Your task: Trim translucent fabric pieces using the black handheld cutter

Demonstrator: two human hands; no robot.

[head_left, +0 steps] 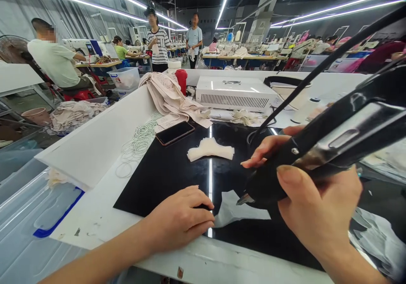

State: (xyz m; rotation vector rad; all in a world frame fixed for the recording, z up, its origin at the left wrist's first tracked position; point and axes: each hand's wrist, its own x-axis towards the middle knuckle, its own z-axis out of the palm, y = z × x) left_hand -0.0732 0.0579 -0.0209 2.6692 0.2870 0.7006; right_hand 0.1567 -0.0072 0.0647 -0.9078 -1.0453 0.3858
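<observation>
My right hand (317, 203) is wrapped round a black corded handheld tool (282, 165) with a silvery metal panel and a small pointed metal tip. The tip is over a thin, translucent white cut piece (234, 210) on a glossy black board (158, 182); contact is unclear. My left hand (184, 218) rests at the piece's left end, its bent fingers close together and holding that end; the thumb is hidden. Beyond both hands lies a stack of cream, curved cut pieces (211, 150).
A phone (175, 132) and a heap of pale green cord loops (142, 136) lie left. Behind stand draped beige fabric strips (171, 94), a red container (181, 81) and a vented white metal box (234, 91). White scraps (377, 237) lie right. People work farther back.
</observation>
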